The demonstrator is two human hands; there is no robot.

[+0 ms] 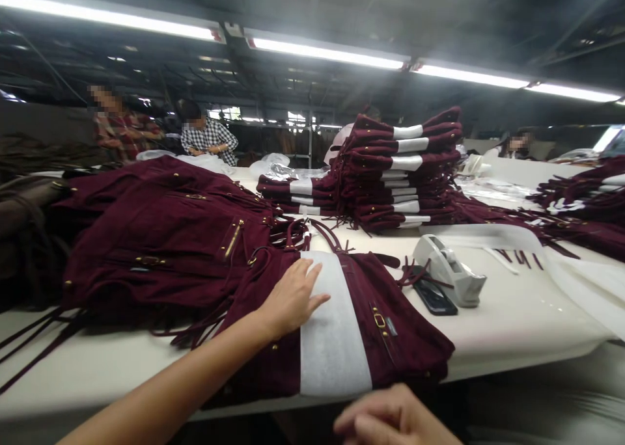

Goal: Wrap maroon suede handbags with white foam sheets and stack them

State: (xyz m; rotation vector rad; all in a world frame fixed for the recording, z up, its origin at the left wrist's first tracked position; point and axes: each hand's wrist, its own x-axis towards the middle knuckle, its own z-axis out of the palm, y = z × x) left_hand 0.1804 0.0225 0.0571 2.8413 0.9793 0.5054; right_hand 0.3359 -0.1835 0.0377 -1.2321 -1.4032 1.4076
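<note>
A maroon bag (410,328) with a brass buckle lies on the white table, a broad white paper band (334,341) running down its middle. My left hand (290,295) rests on the bag at the band's left edge, fingers apart, holding nothing. At the bottom of the view, just off the bag's near edge, is my right hand (385,416), its fingers curled and blurred; whether anything is in them cannot be made out. To the left lies a heap of maroon bags (161,230) with loose straps.
Behind stands a tall stack of banded maroon bags (400,172), beside a lower stack (300,194). On the right of the table (512,302) are a tape dispenser (452,272) and a dark phone (434,295). People work in the background.
</note>
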